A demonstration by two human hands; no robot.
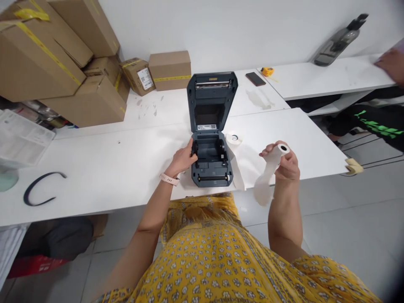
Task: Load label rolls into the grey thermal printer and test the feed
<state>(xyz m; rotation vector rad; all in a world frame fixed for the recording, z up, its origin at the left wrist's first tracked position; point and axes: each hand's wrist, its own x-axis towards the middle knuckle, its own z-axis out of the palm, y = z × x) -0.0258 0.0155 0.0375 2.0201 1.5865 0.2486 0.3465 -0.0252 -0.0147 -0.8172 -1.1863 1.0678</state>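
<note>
On the far left, a dark curved band [27, 192] lies on the white table [126, 168]. Behind it, brown boxes [85, 101] are piled up by the wall. Next comes the left hand [183, 161]. It touches the left side of the dark printer [211, 166], which sits just to the right of that hand with its lid up. I cannot tell if its fingers are pinching a part there. Just right of the printer is a loose white roll [230, 142], with a paper strip hanging down toward the table's front edge. Farther back lie a phone [255, 78] and a yellow tape measure [267, 71]. Then comes the right hand [289, 166], closed around a paper roll [275, 155], apart from the printer. The roll's loose end droops below the fingers. On the far right are a see-through bottle [336, 46] and another person's blurry arm [394, 63].
</note>
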